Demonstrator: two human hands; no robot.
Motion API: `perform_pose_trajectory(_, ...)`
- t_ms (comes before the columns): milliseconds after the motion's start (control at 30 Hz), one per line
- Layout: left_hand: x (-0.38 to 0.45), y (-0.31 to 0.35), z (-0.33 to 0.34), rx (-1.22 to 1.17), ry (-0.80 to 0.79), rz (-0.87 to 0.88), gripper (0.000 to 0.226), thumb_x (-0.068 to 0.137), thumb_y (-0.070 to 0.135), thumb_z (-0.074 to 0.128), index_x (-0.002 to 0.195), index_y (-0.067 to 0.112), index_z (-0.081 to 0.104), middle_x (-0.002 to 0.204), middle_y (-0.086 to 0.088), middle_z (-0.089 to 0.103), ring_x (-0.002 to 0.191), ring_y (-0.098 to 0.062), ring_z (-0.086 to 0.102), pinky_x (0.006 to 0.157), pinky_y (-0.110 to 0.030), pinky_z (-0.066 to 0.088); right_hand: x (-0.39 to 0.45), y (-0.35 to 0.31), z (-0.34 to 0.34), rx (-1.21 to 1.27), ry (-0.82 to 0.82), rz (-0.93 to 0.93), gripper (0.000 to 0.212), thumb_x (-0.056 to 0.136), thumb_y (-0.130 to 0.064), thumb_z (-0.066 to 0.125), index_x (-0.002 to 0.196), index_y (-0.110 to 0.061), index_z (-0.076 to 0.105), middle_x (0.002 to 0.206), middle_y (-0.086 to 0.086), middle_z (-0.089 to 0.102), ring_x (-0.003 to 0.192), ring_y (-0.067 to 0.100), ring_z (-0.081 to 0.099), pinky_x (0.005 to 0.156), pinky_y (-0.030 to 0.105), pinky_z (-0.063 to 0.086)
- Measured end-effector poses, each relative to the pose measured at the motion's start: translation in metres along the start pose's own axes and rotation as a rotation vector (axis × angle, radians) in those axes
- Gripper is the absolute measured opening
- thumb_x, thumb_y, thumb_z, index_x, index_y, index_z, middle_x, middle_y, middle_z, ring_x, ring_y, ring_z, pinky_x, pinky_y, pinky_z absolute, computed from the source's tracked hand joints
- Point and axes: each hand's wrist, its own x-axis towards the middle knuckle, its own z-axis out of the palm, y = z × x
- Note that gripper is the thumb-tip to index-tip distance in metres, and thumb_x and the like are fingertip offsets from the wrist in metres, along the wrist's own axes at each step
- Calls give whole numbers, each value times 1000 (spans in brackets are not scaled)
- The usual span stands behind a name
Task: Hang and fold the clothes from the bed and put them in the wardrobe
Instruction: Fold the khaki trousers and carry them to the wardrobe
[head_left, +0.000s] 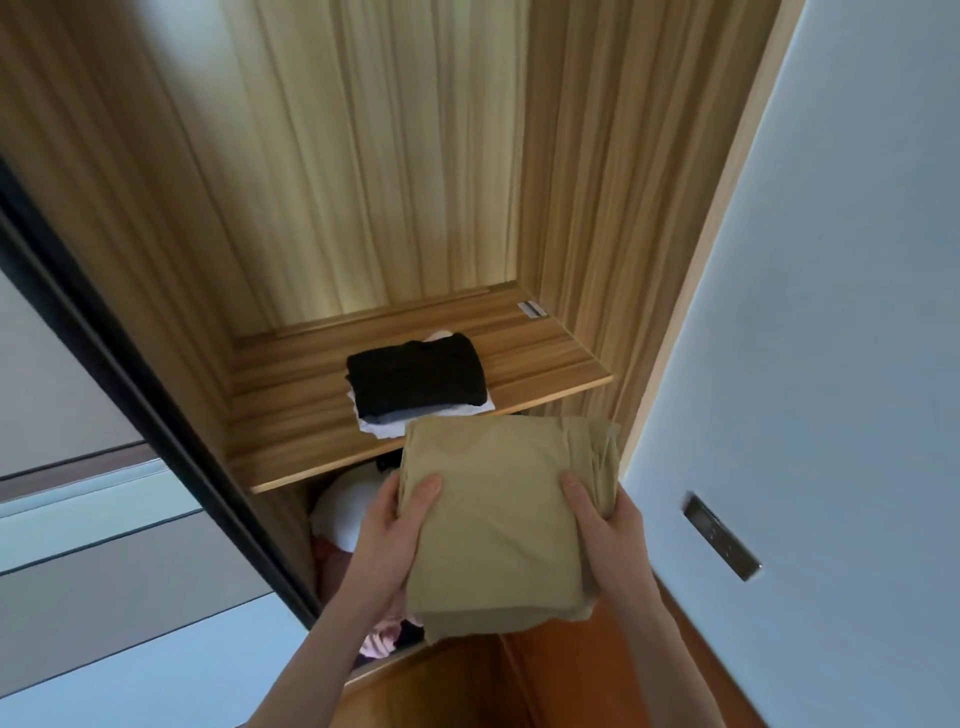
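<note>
Lower centre of frame: folded tan garment gripped at both sides, left hand and right hand, thumbs on top, before wardrobe shelf. Folded stack already shelved; bed unseen, remainder probably unknown.

Tan garment: folded flat, held before the wardrobe shelf.
Black garment: folded, topping a small stack on the shelf.
</note>
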Motion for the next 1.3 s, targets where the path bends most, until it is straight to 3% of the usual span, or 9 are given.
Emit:
perform_pose_trajectory(133,35,2,-27,-29,9,-7,66,82,72,68,137,37,58,121,7,73,105,-15,73,95,-42,58,30,-8,41,20,-63,11,61,87,-56,72,135,-21,58,122,-11,69,112,9,66,101,37,55)
perform_pose_trajectory(267,75,14,-50,-64,45,5,28,98,44,65,124,32,64,109,5,78,94,-12,76,72,-24,59,65,-24,82,20,-96,-16,37,92,-48,72,122,-30,59,114,-15,70,103,1,66,81,19,51)
perform_pose_trajectory(367,111,26,-66,-80,83,33,22,100,37,66,120,29,68,109,2,79,96,-16,76,72,-25,60,97,-39,112,4,-105,-43,35,92,-50,74,119,-35,60,116,-15,69,106,3,66,83,21,50)
perform_pose_trajectory(467,149,38,-78,-118,128,60,26,99,36,67,123,25,68,106,6,79,93,-12,76,68,-22,59,131,-53,140,-27,-101,-102,53,89,-53,75,131,-36,46,125,-18,61,112,1,60,91,26,47)
perform_pose_trajectory(667,222,53,-87,-92,192,17,47,93,53,70,130,25,64,118,3,74,105,-17,71,97,-44,59,195,-77,181,-162,-73,-207,52,91,-54,73,134,-32,52,118,-24,62,111,5,62,95,29,50)
perform_pose_trajectory(800,264,62,-87,-26,199,16,47,95,50,68,135,31,54,118,5,67,100,-9,64,78,-31,53,240,-80,200,-221,-64,-237,45,93,-50,73,129,-28,57,114,-19,66,103,-1,62,88,25,50)
perform_pose_trajectory(967,306,52,-84,37,200,-11,58,99,42,64,150,22,45,116,6,62,92,-4,58,70,-25,46,291,-70,218,-269,-89,-222,43,93,-47,73,130,-29,59,114,-11,67,106,12,64,96,34,51)
perform_pose_trajectory(1200,354,20,-70,188,346,-87,54,99,43,64,145,16,54,133,-3,63,110,-24,62,91,-34,49,342,-28,238,-468,-155,-118,59,94,-61,62,137,-22,53,121,1,67,114,29,65,101,50,53)
perform_pose_trajectory(1300,365,2,-67,277,376,-69,59,95,50,65,142,16,57,133,-6,65,117,-27,63,99,-40,51,353,-15,241,-543,-181,-55,61,98,-58,59,139,-14,52,125,10,66,118,35,62,103,46,49)
